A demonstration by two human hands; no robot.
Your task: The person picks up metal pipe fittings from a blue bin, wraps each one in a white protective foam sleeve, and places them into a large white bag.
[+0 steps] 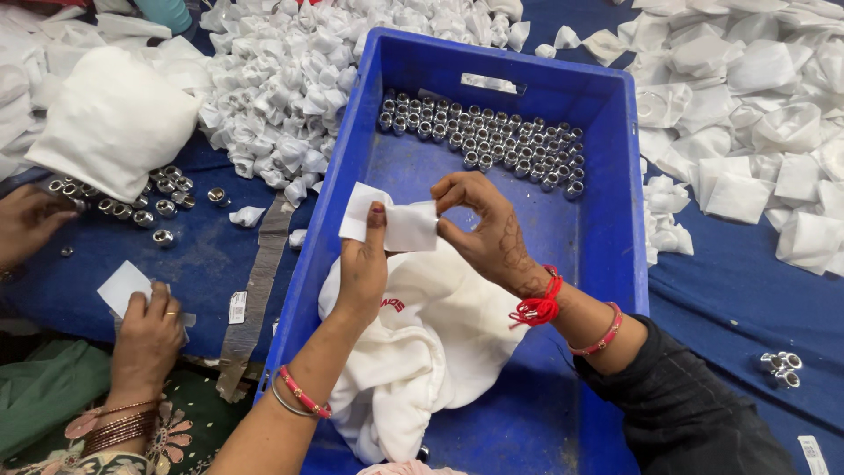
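My left hand [363, 264] and my right hand [483, 224] together hold a small white cloth pouch [396, 222] above a blue plastic crate [607, 237]. The left thumb presses on the pouch's front, while the right fingers pinch its right edge. Beneath my hands, inside the crate, lies a large white cloth bag [422, 352]. Several small shiny metal fittings [488, 141] stand in rows at the crate's far end.
A heap of filled white pouches [290, 79] lies left of the crate, and flat white pouches [756, 114] lie to the right. At the left, another person's hands [145, 339] hold a white pouch near loose metal fittings [145, 207] and a white sack [114, 119].
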